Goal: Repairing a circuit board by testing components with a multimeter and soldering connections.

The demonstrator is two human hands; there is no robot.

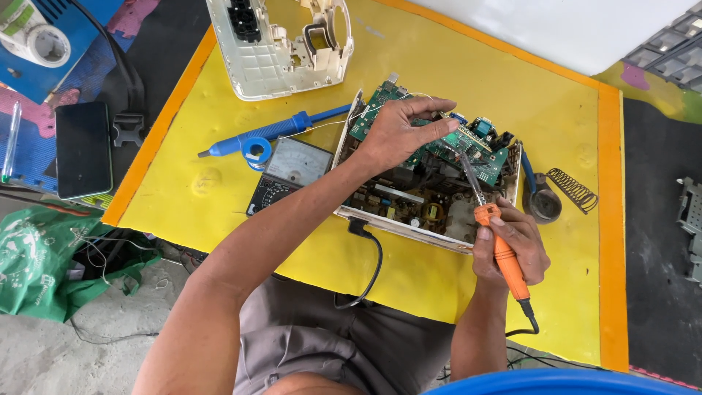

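Hands meet over an opened electronic chassis (409, 212) on a yellow mat (512, 95). From the head camera, the left hand (398, 132) has its fingers curled down and pinched on the top edge of a green circuit board (468, 150), which stands tilted above the chassis. The right hand (512, 245) is closed in a fist around the orange handle of a soldering iron (501, 249), its metal tip angled up to the board just below the left fingertips. Left of the left hand lie a blue desoldering pump (270, 132), a solder spool (257, 151) and an analogue meter (289, 172). Right of the right hand sits a coil-spring iron stand (559, 192). Beyond the left hand lies a cream plastic casing (281, 47).
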